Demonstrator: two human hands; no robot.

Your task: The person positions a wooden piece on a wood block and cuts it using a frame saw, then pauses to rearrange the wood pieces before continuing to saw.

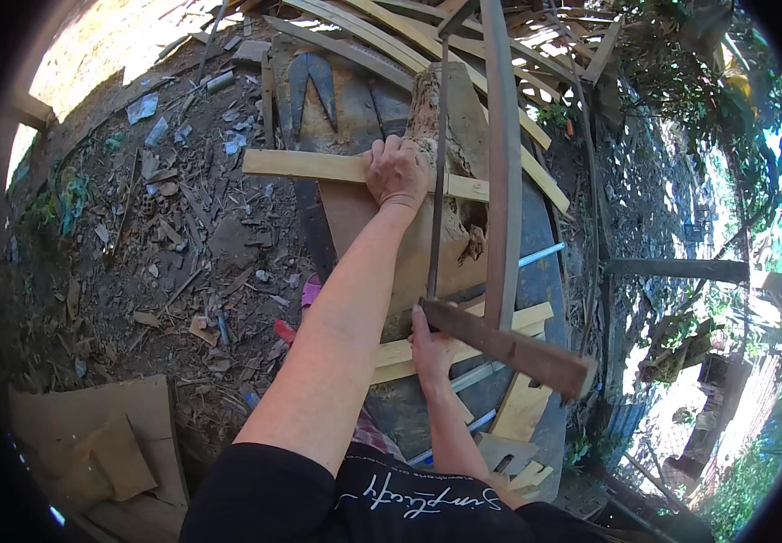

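Observation:
My left hand (pixel 397 172) is closed over a pale wooden strip (pixel 305 165) that lies crosswise on a rough, weathered wood block (pixel 425 101). In my right hand (pixel 432 351) is the near end of a wooden frame saw (pixel 500 181), its end bar slanting away to the right. The saw's narrow blade (pixel 436 237) runs away from me and crosses the strip just right of my left hand. Whether the blade has cut into the strip cannot be made out. My right fingers are partly hidden by the end bar.
More pale strips (pixel 529 319) lie on the dark work surface (pixel 536 281), near a white rod (pixel 541 254). A dark V-notched piece (pixel 311 86) lies at the far side, beside long stacked slats (pixel 364 32). Wood scraps litter the ground (pixel 237 240); boards (pixel 101 443) stand lower left.

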